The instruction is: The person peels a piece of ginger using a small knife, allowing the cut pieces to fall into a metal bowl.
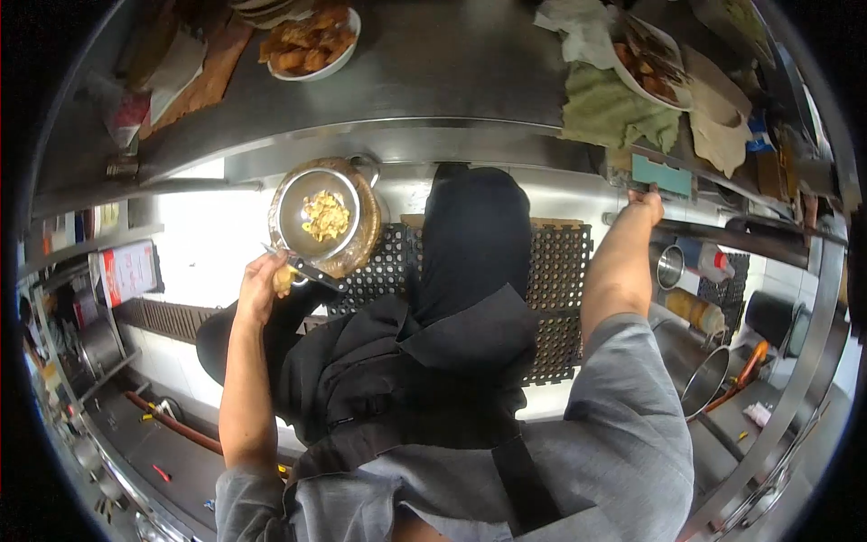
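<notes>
At the left, my left hand (264, 282) is closed around a black-handled knife (316, 273) and a pale yellow piece (286, 278). Just beyond it is a metal bowl (291, 200) with chopped yellow pieces (326, 216) inside, resting on a round brown base (368, 217). My right hand (647, 204) reaches out at the right, its fingers at the lower edge of a green rectangular object (661, 174) below the counter edge. Its fingers look bent, but what they hold, if anything, is too small to tell.
Along the steel counter (452, 81) are a white bowl of brown food (312, 54), another food bowl (650, 68) and a green cloth (616, 107). Black perforated mats (555, 298) lie on the floor. A large pot (694, 366) stands at the right.
</notes>
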The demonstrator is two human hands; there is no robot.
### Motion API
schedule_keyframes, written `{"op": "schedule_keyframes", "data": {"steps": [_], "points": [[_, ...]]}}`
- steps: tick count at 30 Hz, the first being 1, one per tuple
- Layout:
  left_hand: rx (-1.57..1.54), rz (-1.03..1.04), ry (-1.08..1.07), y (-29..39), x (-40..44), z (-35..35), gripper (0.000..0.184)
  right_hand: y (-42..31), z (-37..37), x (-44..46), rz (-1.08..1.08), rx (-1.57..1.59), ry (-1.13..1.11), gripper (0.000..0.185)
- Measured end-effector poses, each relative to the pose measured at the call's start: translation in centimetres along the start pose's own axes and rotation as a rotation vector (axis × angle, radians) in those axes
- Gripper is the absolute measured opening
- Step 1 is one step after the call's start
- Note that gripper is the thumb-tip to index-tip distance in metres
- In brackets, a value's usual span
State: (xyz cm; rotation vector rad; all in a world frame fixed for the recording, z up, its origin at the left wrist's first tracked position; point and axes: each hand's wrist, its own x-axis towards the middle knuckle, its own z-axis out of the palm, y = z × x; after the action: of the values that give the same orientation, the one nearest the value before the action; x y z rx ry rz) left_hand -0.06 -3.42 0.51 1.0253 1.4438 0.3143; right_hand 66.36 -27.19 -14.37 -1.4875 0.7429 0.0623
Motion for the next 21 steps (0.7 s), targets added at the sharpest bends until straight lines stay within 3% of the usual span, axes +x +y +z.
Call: {"op": "schedule_keyframes", "data": {"steps": [3,5,11,17,21], "points": [[-0.011,-0.012,-0.065,0.1,0.1,0.6,0.025,-0.6,0.1,0.7,0.026,0.011,-0.02,0.028],[0.004,-0.019,-0.067,-0.1,0.3,0.8,0.025,-1.7,0.7,1.0,-0.094,0.254,-0.031,0.017],[0.031,-0.011,-0.073,0.5,0.4,1.8,0.029,-6.9,1.8,3.8,-0.149,0.326,-0.137,0.01],[0.024,-0.021,-0.06,0.1,-0.2,1.9,0.027,-6.9,1.3,6.7,-0.229,0.279,-0.107,0.012],[-0.011,-0.023,-0.048,-0.3,-0.2,2.1,0.025,-7.5,1.2,2.4,-0.237,0.248,-0.048,0.022]]}}
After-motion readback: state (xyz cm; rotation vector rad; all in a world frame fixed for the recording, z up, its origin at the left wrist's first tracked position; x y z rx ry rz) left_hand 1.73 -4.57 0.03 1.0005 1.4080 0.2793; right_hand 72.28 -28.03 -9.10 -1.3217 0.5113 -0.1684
